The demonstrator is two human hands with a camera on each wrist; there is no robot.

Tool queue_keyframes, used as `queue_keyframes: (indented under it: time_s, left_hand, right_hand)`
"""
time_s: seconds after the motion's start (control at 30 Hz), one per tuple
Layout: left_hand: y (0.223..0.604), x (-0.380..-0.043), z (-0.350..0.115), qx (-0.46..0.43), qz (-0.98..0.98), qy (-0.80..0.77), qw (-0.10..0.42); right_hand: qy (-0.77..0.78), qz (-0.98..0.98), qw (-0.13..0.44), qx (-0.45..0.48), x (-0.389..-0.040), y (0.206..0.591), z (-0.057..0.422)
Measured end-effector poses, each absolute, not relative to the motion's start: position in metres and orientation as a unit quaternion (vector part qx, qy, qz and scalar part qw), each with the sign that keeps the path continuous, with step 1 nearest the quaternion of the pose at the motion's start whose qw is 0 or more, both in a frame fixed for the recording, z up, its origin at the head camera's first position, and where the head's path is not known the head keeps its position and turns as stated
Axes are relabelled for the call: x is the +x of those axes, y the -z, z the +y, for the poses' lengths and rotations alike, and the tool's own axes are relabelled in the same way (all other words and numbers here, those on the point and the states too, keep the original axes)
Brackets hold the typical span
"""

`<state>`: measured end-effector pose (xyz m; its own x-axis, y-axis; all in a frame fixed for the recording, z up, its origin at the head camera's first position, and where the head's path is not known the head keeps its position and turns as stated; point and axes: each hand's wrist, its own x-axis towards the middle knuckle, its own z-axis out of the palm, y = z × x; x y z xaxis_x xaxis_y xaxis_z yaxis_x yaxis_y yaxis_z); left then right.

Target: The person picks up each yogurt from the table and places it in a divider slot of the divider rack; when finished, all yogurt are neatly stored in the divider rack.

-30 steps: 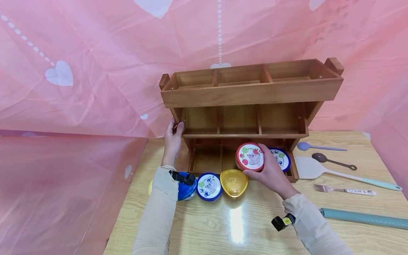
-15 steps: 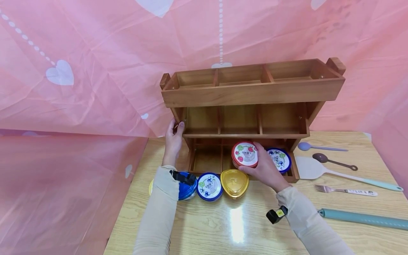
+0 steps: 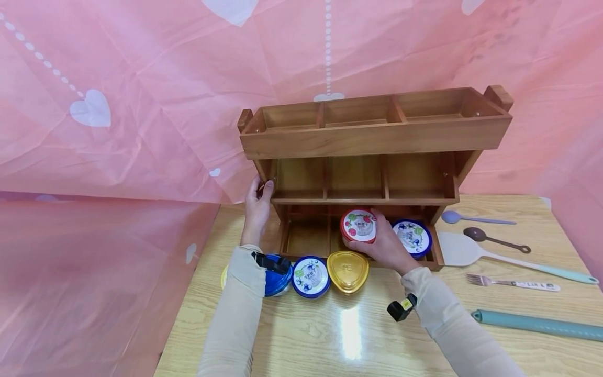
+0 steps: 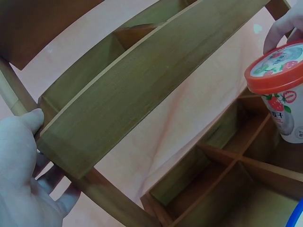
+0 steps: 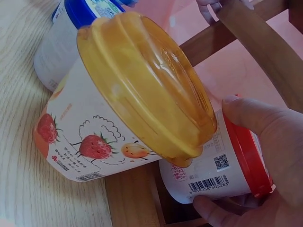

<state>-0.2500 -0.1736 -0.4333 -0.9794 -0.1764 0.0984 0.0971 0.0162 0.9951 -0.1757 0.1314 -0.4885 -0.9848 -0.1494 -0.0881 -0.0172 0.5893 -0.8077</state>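
My left hand [image 3: 257, 209] grips the left side of a three-tier wooden rack [image 3: 372, 141]; in the left wrist view its thumb lies at the middle tier's end. A white paper tub with a red lid and strawberry print [image 3: 358, 226] is held in my right hand [image 3: 388, 246], fingers and thumb around its side. The tub sits low in the bottom tier's middle compartment, as the right wrist view [image 5: 208, 175] shows it partly behind a gold-lidded tub [image 5: 142, 90]. To its right, a blue-lidded tub [image 3: 412, 238] stands in the bottom tier's right compartment.
In front of the rack stand the gold-lidded tub, a blue-lidded tub [image 3: 311, 277] and another blue lid [image 3: 278, 283] beneath my left wrist. Rightward lie a purple spoon [image 3: 452, 217], dark ladle [image 3: 476, 234], white spatula [image 3: 459, 248], fork [image 3: 480, 280] and teal roll [image 3: 542, 323].
My right hand has carried the red-lidded tub leftward, away from the blue-lidded one, and down into the middle compartment. The left hand keeps its grip on the rack.
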Motion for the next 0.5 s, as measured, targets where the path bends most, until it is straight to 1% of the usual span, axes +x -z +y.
queue_keyframes:
  time_s: [0.5]
  left_hand:
    - [0.433,-0.250,-0.174,0.032,-0.709,0.698,0.097]
  right_hand:
    - [0.437,0.894,0.086,-0.055,-0.186,0.500,0.129]
